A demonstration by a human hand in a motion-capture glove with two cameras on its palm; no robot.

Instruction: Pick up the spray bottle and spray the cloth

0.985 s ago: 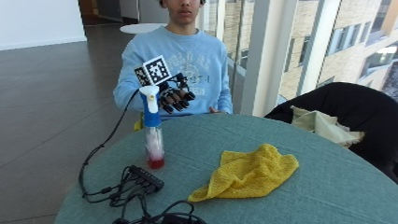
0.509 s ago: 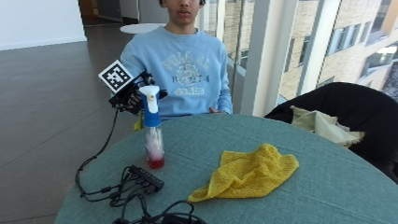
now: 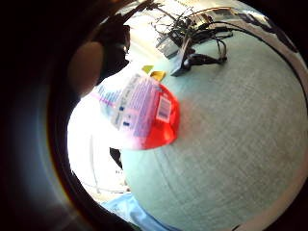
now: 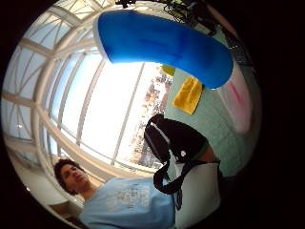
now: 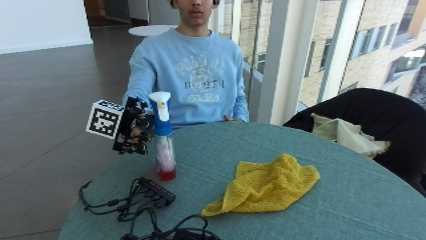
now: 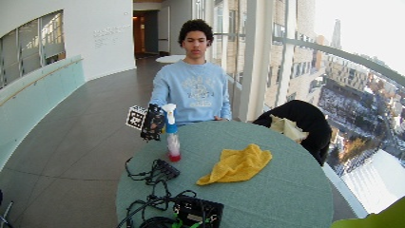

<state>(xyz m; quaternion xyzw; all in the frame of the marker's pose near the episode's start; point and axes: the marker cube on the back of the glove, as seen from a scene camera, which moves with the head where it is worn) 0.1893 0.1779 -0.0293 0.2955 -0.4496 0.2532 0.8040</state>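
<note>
The spray bottle [image 5: 163, 150] stands upright on the round teal table [image 5: 346, 200], with a white head, a blue neck and red liquid at its base. My gloved right hand [image 5: 136, 131] hovers just beside the blue neck, on the side away from the cloth, fingers loosely curled and not wrapped around it. The thumb side palm view shows the bottle's blue neck [image 4: 162, 43] close by; the other palm view shows the bottle's labelled body [image 3: 139, 113] below. The yellow cloth [image 5: 266, 187] lies crumpled on the table, apart from the bottle. In the wide outside view the hand [image 6: 154, 122], bottle [image 6: 171, 142] and cloth [image 6: 237, 164] stand the same way.
Black cables and a small hub [image 5: 143, 197] lie on the table in front of the bottle, with a black box [image 6: 196, 211] nearer the front edge. A chair with a dark jacket and a beige cloth [image 5: 359, 115] stands at the table's far side.
My hand has moved from behind the bottle's head out to its side, then lower, level with the blue neck. Bottle and cloth have not moved.
</note>
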